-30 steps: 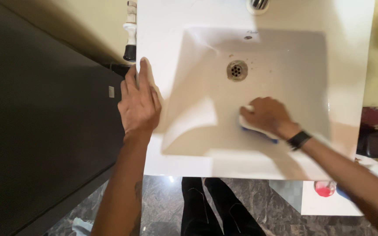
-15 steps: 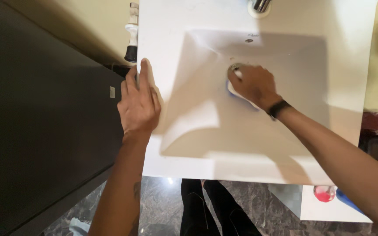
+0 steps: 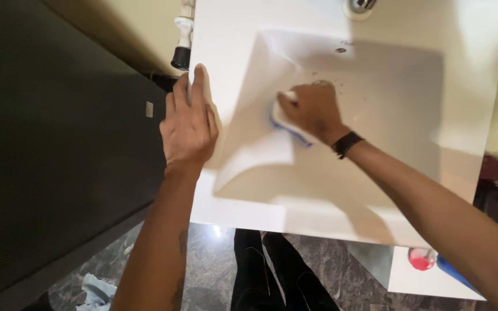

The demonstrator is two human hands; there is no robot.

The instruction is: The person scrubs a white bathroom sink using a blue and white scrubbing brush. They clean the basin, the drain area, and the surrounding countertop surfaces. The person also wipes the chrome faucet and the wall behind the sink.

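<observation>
1. Inside the white sink (image 3: 376,190), the right hand (image 3: 312,109) presses a blue-and-white sponge (image 3: 286,124), fingers curled over it.
2. Left hand (image 3: 188,124) lies flat and open on the sink's left rim, holding nothing.

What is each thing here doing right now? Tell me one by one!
right hand: closed on the sponge, down in the basin
sponge: white and blue, pressed against the basin's left slope
left hand: flat, resting on the sink's left rim
sink: white, a few dark specks near the drain

Dark marbled floor (image 3: 203,259), cream wall (image 3: 122,29), dark cabinet (image 3: 59,161).
</observation>
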